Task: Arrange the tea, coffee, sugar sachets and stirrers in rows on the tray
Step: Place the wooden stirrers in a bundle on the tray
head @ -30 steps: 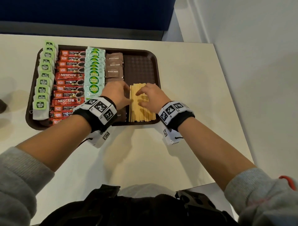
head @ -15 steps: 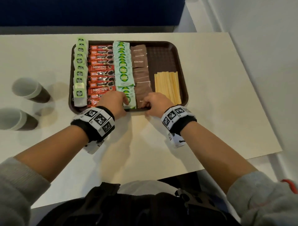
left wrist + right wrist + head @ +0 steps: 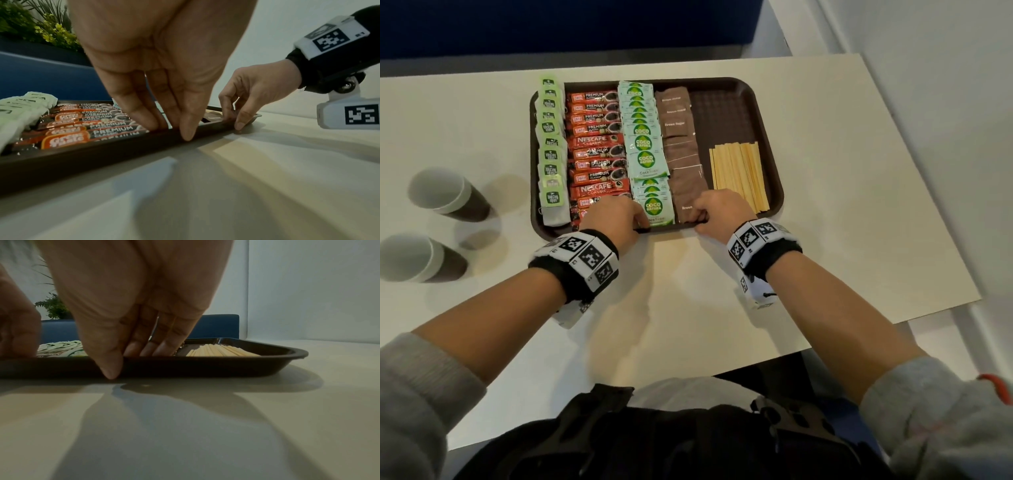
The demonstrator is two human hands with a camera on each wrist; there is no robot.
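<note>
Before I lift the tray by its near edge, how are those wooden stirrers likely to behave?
The stirrers lie loose and flat, side by side, with bare tray floor beyond them, so a tilt would probably slide or fan them. They look thin and light, likely easy to scatter. Both the left hand and right hand grip the near rim, so lift level.

The left hand (image 3: 616, 216) perhaps hides the nearest coffee sachets (image 3: 599, 161).

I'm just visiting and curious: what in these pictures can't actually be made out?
- Head view: the left hand covers the near ends of the coffee sticks.
- Head view: the right hand hides the nearest brown sugar sachets.
- Right wrist view: the stirrers show edge-on behind the tray rim; uncountable.
- Left wrist view: tea bags cut off at the edge.
</note>
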